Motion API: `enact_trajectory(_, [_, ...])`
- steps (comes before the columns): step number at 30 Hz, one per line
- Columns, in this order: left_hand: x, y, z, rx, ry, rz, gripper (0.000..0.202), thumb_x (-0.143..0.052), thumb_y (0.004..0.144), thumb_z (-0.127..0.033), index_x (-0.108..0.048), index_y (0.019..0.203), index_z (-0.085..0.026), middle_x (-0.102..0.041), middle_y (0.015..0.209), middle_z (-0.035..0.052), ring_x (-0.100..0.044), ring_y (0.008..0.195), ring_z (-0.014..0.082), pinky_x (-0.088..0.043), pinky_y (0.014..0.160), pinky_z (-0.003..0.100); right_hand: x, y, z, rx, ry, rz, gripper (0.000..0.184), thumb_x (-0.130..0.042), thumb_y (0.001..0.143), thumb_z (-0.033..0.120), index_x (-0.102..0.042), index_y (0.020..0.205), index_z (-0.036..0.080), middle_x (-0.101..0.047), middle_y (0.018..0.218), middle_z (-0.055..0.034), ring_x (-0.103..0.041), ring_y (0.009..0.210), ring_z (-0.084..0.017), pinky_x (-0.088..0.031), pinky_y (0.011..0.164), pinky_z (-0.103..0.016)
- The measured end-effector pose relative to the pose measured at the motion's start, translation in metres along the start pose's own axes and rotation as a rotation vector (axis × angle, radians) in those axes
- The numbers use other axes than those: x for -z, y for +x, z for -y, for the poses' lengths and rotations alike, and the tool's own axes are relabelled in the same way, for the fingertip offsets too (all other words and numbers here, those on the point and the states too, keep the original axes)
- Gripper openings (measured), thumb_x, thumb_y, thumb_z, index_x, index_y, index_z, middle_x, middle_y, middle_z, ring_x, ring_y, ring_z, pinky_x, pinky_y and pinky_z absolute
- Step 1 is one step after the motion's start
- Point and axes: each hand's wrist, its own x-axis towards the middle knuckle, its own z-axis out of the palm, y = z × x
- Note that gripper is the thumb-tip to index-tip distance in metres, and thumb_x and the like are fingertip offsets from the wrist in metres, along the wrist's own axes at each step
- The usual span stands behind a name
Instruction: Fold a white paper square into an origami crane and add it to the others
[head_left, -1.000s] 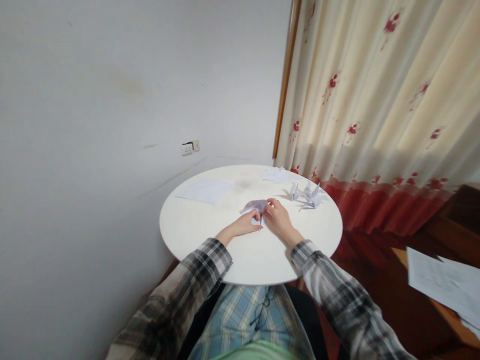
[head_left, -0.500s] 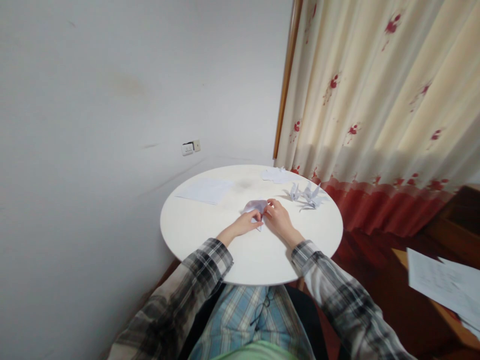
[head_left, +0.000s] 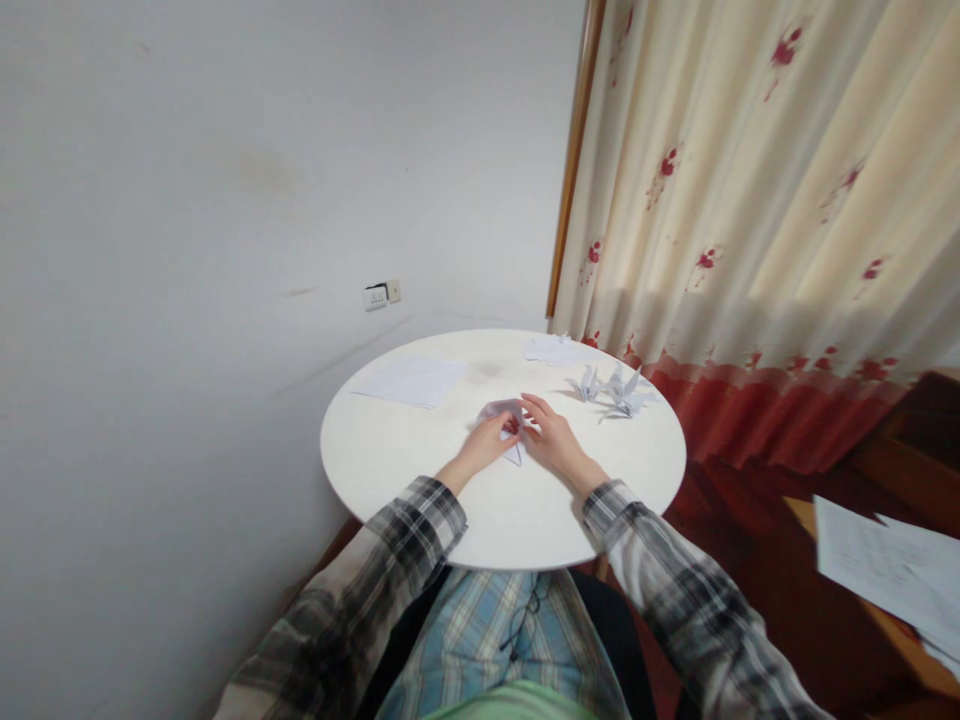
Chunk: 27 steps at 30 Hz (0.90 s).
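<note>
Round white table (head_left: pixel 397 455), left hand (head_left: pixel 486 442) and right hand (head_left: pixel 553 437) pinching folded paper (head_left: pixel 502 409) (paper cranes (head_left: pixel 619 392) nearby)

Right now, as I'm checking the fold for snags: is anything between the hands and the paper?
Nothing visible. The left hand and right hand both touch the paper; the cranes lie apart to its right, a sheet to its left.

Pale paper (head_left: pixel 496 409), white table (head_left: pixel 390 470), plaid sleeves (head_left: pixel 409 525), red-flowered cream curtain (head_left: pixel 750 200)
</note>
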Motion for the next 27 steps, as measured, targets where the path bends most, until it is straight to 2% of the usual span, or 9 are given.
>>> enact_trajectory(3, [0.002, 0.0, -0.001, -0.017, 0.031, -0.006, 0.007, -0.052, 0.077, -0.021, -0.055, 0.081, -0.018, -0.061, 0.082, 0.0024, -0.057, 0.079, 0.0163, -0.044, 0.075, 0.029, -0.002, 0.0, -0.002, -0.035, 0.061, 0.0, 0.067, -0.05, 0.073, 0.007, -0.025, 0.133, 0.023, -0.044, 0.128, -0.0097, -0.059, 0.086, -0.011, -0.05, 0.075, -0.025])
enact_trajectory(7, [0.004, -0.001, -0.004, -0.009, 0.068, -0.021, 0.006, -0.05, 0.077, -0.021, -0.055, 0.079, -0.018, -0.061, 0.079, 0.0013, -0.055, 0.075, 0.0153, -0.043, 0.071, 0.027, -0.007, -0.003, -0.009, -0.136, 0.108, 0.044, 0.077, -0.059, 0.072, 0.02, -0.017, 0.136, 0.021, -0.047, 0.125, -0.0124, -0.058, 0.089, -0.014, -0.049, 0.078, -0.03])
enact_trajectory(11, [0.004, 0.0, -0.004, 0.033, 0.115, -0.008, 0.007, -0.048, 0.077, -0.021, -0.055, 0.076, -0.018, -0.061, 0.075, 0.0011, -0.055, 0.071, 0.0148, -0.042, 0.068, 0.026, -0.011, -0.006, -0.015, -0.261, 0.095, 0.107, 0.081, -0.065, 0.068, 0.029, -0.021, 0.135, 0.018, -0.052, 0.119, -0.0139, -0.056, 0.098, -0.019, -0.045, 0.084, -0.035])
enact_trajectory(14, [0.004, 0.0, -0.004, 0.033, 0.133, -0.002, 0.008, -0.048, 0.077, -0.022, -0.055, 0.075, -0.018, -0.061, 0.074, 0.0014, -0.055, 0.07, 0.015, -0.041, 0.066, 0.026, -0.014, -0.007, -0.019, -0.294, 0.031, 0.156, 0.078, -0.067, 0.066, 0.035, -0.029, 0.131, 0.013, -0.054, 0.115, -0.0161, -0.052, 0.105, -0.023, -0.041, 0.089, -0.038])
enact_trajectory(20, [0.005, -0.001, -0.008, 0.04, 0.135, -0.004, 0.007, -0.051, 0.074, -0.022, -0.055, 0.074, -0.017, -0.061, 0.073, 0.0019, -0.055, 0.069, 0.0152, -0.041, 0.065, 0.026, -0.017, -0.007, -0.022, -0.295, -0.046, 0.219, 0.072, -0.063, 0.069, 0.042, -0.035, 0.128, 0.011, -0.052, 0.119, -0.0174, -0.05, 0.108, -0.025, -0.038, 0.091, -0.039])
enact_trajectory(25, [0.005, -0.002, -0.012, 0.104, 0.204, -0.02, 0.028, -0.057, 0.07, -0.041, -0.058, 0.076, -0.014, -0.062, 0.074, 0.005, -0.056, 0.068, 0.0169, -0.042, 0.063, 0.027, -0.02, -0.007, -0.018, -0.248, -0.055, 0.259, 0.08, -0.061, 0.066, 0.053, -0.035, 0.129, 0.011, -0.047, 0.126, -0.0177, -0.045, 0.114, -0.028, -0.034, 0.095, -0.04])
enact_trajectory(27, [0.005, -0.002, -0.013, 0.109, 0.225, -0.014, 0.031, -0.057, 0.069, -0.043, -0.059, 0.076, -0.013, -0.063, 0.074, 0.0063, -0.057, 0.067, 0.0174, -0.042, 0.061, 0.026, -0.02, -0.006, -0.017, -0.228, -0.055, 0.275, 0.086, -0.062, 0.064, 0.056, -0.033, 0.131, 0.01, -0.046, 0.127, -0.0183, -0.044, 0.115, -0.028, -0.034, 0.096, -0.04])
